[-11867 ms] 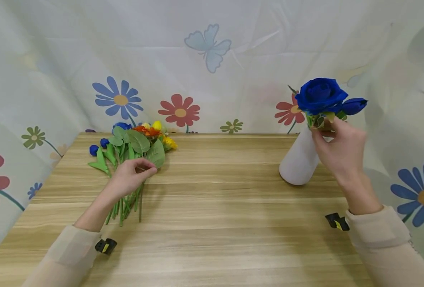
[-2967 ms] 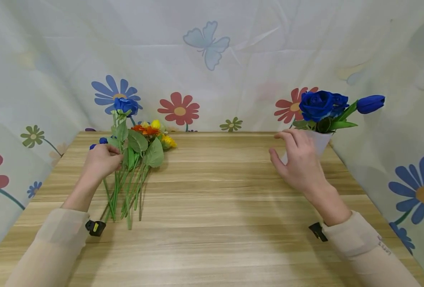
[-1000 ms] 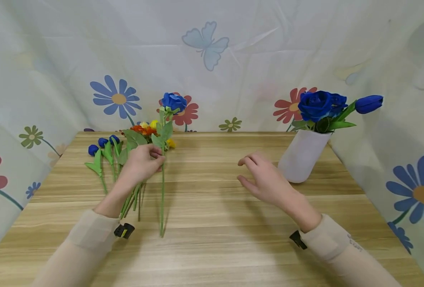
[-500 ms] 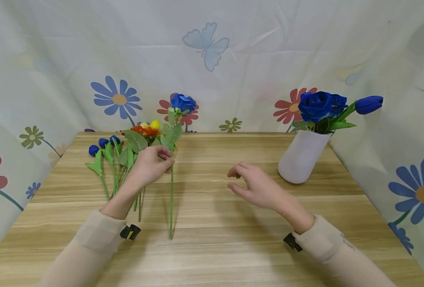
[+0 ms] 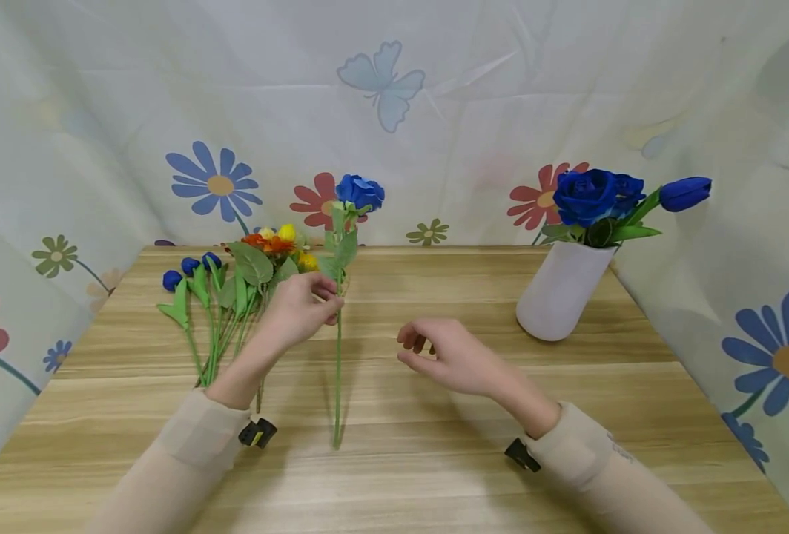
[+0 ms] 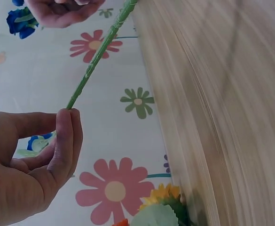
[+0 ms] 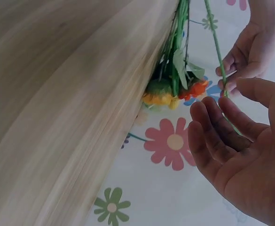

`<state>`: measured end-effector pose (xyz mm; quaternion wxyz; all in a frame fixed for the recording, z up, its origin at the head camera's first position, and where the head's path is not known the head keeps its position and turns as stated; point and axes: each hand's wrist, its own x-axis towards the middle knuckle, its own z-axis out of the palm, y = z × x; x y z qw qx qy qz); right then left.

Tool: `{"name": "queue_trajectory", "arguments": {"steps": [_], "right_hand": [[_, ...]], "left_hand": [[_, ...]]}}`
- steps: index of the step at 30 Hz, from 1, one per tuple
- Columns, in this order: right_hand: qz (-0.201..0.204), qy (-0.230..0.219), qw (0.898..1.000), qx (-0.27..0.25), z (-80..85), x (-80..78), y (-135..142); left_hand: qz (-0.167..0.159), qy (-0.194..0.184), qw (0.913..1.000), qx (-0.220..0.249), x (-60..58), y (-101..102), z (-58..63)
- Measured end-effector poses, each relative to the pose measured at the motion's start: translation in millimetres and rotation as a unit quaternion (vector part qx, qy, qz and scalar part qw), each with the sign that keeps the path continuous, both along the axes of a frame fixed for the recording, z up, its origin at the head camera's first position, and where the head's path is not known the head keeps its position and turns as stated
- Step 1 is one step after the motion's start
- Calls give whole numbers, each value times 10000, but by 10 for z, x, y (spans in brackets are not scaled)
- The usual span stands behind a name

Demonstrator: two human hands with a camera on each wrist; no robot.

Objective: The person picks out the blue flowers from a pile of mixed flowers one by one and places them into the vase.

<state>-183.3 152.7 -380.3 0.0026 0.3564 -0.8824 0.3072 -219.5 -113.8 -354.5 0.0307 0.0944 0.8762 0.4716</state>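
My left hand (image 5: 304, 308) pinches the green stem of a blue rose (image 5: 360, 193) between thumb and fingertips. The rose stands upright, bloom at the top, its stem hanging down over the table. In the left wrist view the stem (image 6: 97, 56) runs up from the pinching fingertips (image 6: 70, 117). To the right of it, my right hand (image 5: 454, 356) hovers with relaxed, slightly bent fingers and holds nothing. Its palm and fingers (image 7: 217, 136) show in the right wrist view, apart from the stem. A white vase (image 5: 564, 293) at the right holds blue roses (image 5: 584, 196) and a blue tulip (image 5: 685, 194).
Left of my left hand lie several flowers on the wooden table (image 5: 421, 475): blue tulips (image 5: 190, 265), orange flowers (image 5: 271, 243) and yellow flowers (image 5: 287, 233), their stems toward me. A patterned white curtain (image 5: 488, 111) encloses the table's back and sides.
My left hand picked the blue rose from the pile and carried it right. My right hand left the vase, where more blue flowers now stand, and moved left toward the rose stem.
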Motion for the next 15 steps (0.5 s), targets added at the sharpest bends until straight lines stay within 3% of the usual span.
{"name": "queue_trajectory", "arguments": {"steps": [10, 15], "right_hand": [[451, -351, 9984, -5, 48, 20, -194], [429, -587, 9974, 6, 28, 19, -223]], "left_hand": [[-119, 35, 9998, 135, 40, 127, -4], [-236, 15, 9993, 277, 49, 174, -17]]}}
